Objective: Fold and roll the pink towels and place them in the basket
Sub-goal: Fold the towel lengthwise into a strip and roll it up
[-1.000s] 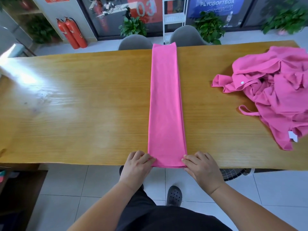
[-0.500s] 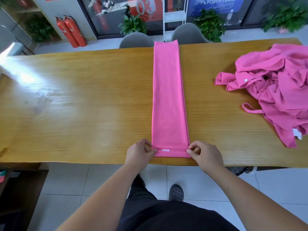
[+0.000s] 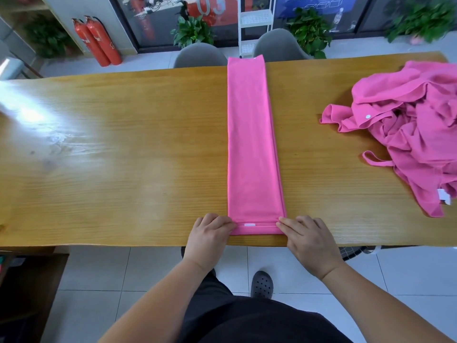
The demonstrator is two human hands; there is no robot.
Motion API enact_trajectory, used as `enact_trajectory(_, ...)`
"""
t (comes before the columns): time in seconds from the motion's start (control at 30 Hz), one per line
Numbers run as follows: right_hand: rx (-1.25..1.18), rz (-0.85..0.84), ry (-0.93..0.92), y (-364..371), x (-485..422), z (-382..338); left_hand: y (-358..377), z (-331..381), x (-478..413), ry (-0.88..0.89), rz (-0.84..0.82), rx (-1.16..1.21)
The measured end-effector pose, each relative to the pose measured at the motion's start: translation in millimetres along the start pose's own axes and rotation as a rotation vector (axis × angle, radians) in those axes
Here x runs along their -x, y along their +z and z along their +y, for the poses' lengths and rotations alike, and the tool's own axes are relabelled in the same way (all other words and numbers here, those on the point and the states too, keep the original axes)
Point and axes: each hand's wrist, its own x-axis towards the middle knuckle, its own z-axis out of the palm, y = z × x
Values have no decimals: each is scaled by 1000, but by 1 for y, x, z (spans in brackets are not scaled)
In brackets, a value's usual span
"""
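A pink towel (image 3: pixel 252 144), folded into a long narrow strip, lies across the wooden table (image 3: pixel 123 157) from the far edge to the near edge. Its near end is turned over into a thin roll (image 3: pixel 257 229) with a small white tag showing on it. My left hand (image 3: pixel 210 236) grips the roll's left end with curled fingers. My right hand (image 3: pixel 306 238) grips the right end, fingertips on the fold. A loose heap of pink towels (image 3: pixel 408 129) sits on the table at the right.
Two grey chairs (image 3: pixel 200 55) stand behind the table's far edge, with a white shelf rack (image 3: pixel 256 23) and potted plants beyond them. A dark mesh object (image 3: pixel 356 252) shows below the near table edge at the right. A dark cabinet (image 3: pixel 29 280) stands at the lower left.
Both hands lifted the towel's near end off the table edge and turned it over away from me, starting a thin roll. The heap has not moved.
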Motion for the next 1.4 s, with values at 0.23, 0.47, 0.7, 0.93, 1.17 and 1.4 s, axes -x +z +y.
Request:
enact_trajectory(0.23, -40, -10, 38, 4, -3, 5, -8, -6, 10, 43, -84, -24)
enact_trajectory(0.47, -159, -30, 256, -2, -26, 1, -8, 6, -9, -199, -52, 96)
enact_trajectory(0.7, -411, -185, 669, -16, -56, -2, -10, 2, -34, -638, -184, 406)
enact_trajectory(0.93, 54, -72, 419, -7, -67, 1, -12, 19, -53, -661, -118, 140)
enact_trajectory(1.17, 53, -3, 111, 5, -36, 9, -1, 15, -36, -226, -37, -22)
enact_trajectory(1.4, -30, -107, 155, 2, -26, 13, -13, 3, -14, -312, -202, 106)
